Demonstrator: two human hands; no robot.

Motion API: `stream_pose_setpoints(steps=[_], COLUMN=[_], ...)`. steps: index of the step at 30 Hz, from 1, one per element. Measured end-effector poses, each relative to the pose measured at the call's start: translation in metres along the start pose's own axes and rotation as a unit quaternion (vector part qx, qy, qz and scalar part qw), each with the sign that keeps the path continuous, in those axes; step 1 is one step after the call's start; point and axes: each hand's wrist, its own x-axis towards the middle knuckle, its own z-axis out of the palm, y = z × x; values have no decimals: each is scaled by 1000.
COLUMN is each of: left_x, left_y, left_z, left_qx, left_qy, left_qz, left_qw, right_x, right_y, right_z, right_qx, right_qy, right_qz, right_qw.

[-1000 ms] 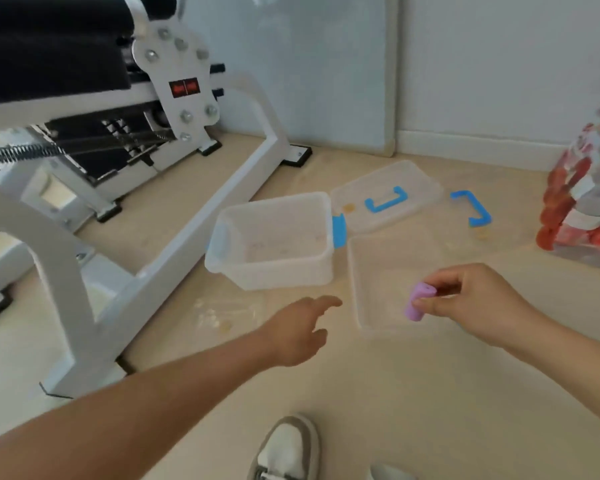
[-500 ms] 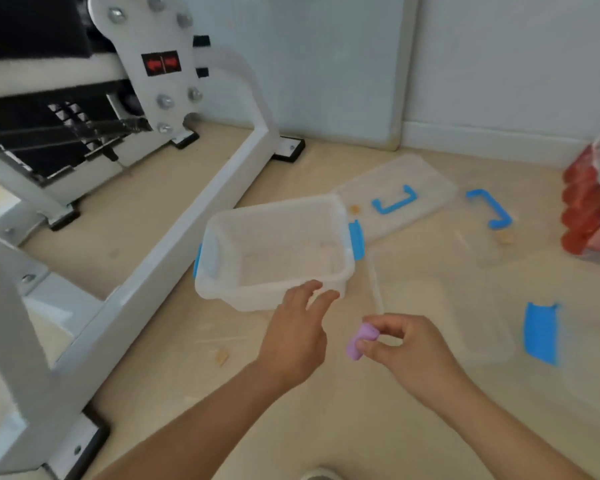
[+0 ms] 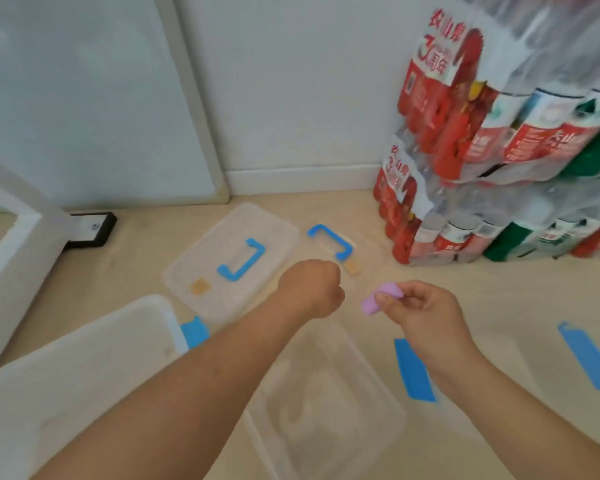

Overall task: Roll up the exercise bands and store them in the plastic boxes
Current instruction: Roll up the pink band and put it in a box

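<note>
My right hand (image 3: pixel 420 313) pinches a small rolled purple exercise band (image 3: pixel 381 298) between thumb and fingers, held in the air above the floor. My left hand (image 3: pixel 309 287) is stretched forward beside it, fingers curled in with nothing visible in them. Under both arms lies a clear plastic box (image 3: pixel 326 420) with a blue clasp (image 3: pixel 414 370). A second clear box (image 3: pixel 73 368) with a blue clasp (image 3: pixel 194 331) sits at the lower left. A clear lid (image 3: pixel 215 271) with a blue handle (image 3: pixel 241 264) lies on the floor beyond the left hand.
A second blue handle (image 3: pixel 331 242) of another clear lid lies farther right. Stacked shrink-wrapped packs of water bottles (image 3: pixel 492 174) stand against the wall at right. The white frame of an exercise machine (image 3: pixel 11 251) is at left. Another blue clasp (image 3: pixel 587 355) shows at the right edge.
The view has swung to the right, so the first box moved to the lower left and the bottle packs came in. My left hand has closed and reached forward; the right still holds the purple roll.
</note>
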Motion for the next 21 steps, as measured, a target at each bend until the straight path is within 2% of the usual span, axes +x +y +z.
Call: stream_pose_setpoints(steps=[3,5,7,10,14,15,17,19,21], left_x=[49,74,93,105,108,109,107,96,73], left_y=[12,6,-3,-10,-4,-5,-11,-16,-16], left_z=[24,35,39,38,31,30,26,15,2], left_qx=[39,-2,-105,-263,-360,-409,-535,-654,-735], left_qy=[-72,-87,-59,46,95,109,139,176,196], left_qz=[-41,-93,-156,-292,-360,-382,-406,-373,-314], left_qw=[996,992,980,918,855,822,728,634,569], right_x=[6,6,5,4,-2,-4,-6,-7,-5], right_y=[13,24,32,38,38,37,32,23,13], right_z=[-7,-10,-13,-10,-7,-9,-19,-29,-37], right_qx=[-22,-51,-77,-51,38,64,113,154,189], right_qy=[26,33,36,48,62,64,61,31,-11], right_qz=[12,13,12,24,62,81,120,152,174], right_qw=[999,998,996,997,995,993,984,976,966])
